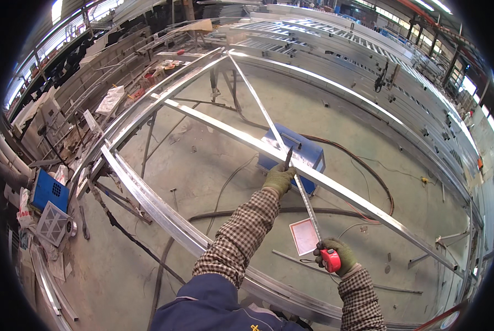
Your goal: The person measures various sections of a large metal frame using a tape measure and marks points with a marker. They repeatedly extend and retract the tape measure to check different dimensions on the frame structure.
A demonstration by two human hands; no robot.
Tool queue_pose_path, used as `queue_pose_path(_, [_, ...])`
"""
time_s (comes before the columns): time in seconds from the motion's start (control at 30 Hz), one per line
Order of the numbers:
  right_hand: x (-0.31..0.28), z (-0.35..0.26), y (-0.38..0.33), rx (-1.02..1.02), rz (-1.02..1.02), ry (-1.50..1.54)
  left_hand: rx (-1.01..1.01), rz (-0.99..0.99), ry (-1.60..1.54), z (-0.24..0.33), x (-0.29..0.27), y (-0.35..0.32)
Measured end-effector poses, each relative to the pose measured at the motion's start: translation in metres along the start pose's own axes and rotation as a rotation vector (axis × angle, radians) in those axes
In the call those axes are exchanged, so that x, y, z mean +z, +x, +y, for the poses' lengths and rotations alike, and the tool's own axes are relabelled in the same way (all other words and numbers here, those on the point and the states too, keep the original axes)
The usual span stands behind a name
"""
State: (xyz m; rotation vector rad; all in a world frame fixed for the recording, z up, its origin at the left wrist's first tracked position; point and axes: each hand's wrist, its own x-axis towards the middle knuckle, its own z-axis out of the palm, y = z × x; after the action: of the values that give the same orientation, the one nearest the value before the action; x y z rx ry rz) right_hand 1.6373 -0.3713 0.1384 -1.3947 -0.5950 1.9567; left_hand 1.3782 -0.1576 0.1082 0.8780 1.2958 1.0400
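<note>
My right hand (344,257), in a green glove, is closed around a red tape measure (330,260). The tape's blade (253,95) is drawn out long, running up across the middle metal bar to the frame's far corner. My left hand (280,181), gloved too, rests by the near edge of the middle bar (225,128), where the blade crosses it. A slim dark marker-like stick (289,158) points up out of its closed fingers. The bar is part of a large silvery metal frame (147,110) raised above the floor; a long near rail (164,207) passes under my left arm.
Below the middle bar stands a blue box-shaped machine (317,154). Dark hoses (258,212) and cables cross the floor. A framed red-edged sheet (305,236) lies there. A blue unit (50,190) and clutter sit at left; stacked metal frames (324,38) fill the back.
</note>
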Motion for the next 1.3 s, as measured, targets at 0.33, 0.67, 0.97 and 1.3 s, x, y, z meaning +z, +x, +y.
queue_pose_path(0.33, [-0.003,-0.005,0.021,0.029,-0.026,0.021,0.001,0.03,-0.022,-0.012,-0.003,0.019])
queue_pose_path(0.67, [-0.008,-0.002,0.02,0.048,-0.02,-0.008,-0.039,0.017,-0.058,-0.007,0.0,0.004])
queue_pose_path(0.97, [-0.01,0.001,0.016,0.036,-0.019,-0.004,-0.061,0.021,-0.053,-0.013,0.004,0.002])
queue_pose_path(1.3, [-0.021,0.004,0.001,0.033,-0.047,-0.019,-0.071,-0.029,-0.07,-0.01,0.013,-0.024])
